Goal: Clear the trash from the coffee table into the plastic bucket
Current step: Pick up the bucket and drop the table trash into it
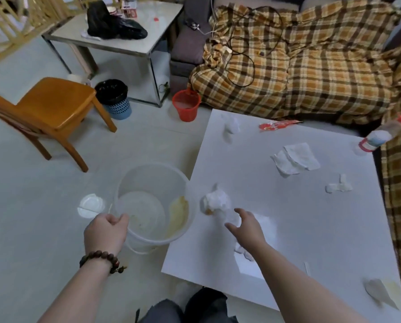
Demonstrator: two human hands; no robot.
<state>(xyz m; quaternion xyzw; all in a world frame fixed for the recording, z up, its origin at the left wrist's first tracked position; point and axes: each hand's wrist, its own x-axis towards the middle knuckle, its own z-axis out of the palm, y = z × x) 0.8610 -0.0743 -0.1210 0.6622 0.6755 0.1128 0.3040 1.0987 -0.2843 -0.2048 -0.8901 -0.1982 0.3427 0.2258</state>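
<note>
A clear plastic bucket point(152, 203) stands on the floor beside the white coffee table point(311, 229). My left hand point(105, 231) grips the bucket's near rim. My right hand point(247, 226) hovers open over the table, just right of a crumpled white tissue point(217, 201). Other trash lies on the table: a balled tissue point(229, 127), a red wrapper point(276, 125), flat napkins point(296, 159), a small paper scrap point(338, 185), a tissue point(243, 250) under my forearm and a wrapper point(381, 293) at the near right corner.
A plastic bottle point(381, 136) lies at the table's far right edge. A sofa with a plaid blanket point(311, 66) borders the table. On the floor are a red bucket point(186, 104), a lined bin point(113, 97), a wooden chair point(50, 108) and a white lid point(91, 205).
</note>
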